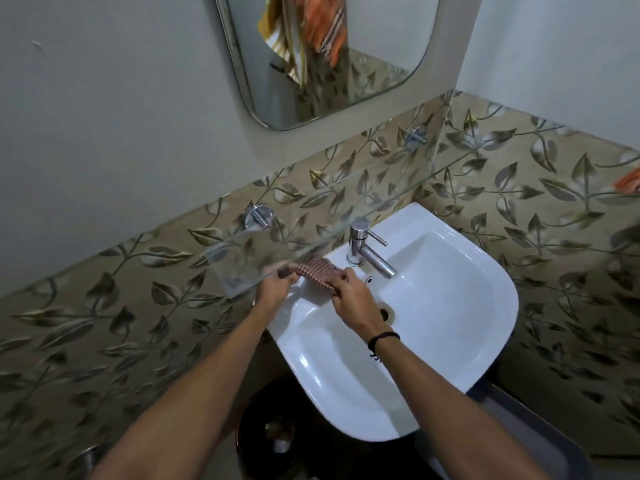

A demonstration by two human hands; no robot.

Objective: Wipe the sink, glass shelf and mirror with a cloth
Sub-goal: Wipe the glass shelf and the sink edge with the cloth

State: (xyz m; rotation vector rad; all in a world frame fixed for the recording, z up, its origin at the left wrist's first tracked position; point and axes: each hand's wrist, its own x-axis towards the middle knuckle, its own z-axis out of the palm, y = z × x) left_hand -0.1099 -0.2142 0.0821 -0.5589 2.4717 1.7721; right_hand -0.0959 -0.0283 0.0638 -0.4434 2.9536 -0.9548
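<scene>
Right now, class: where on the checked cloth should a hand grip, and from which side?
Grip the cloth at its two ends from the near side, as the left hand and right hand do: it is a bunched strip, and the glass shelf overhangs its far edge.

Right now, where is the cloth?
In the head view, the cloth is gripped between the left hand and right hand over the back rim of the sink, just left of the tap.

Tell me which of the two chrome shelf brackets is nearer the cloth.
The left round chrome bracket, just up and left of the red-checked cloth; the other bracket sits much farther right, toward the wall corner.
</scene>
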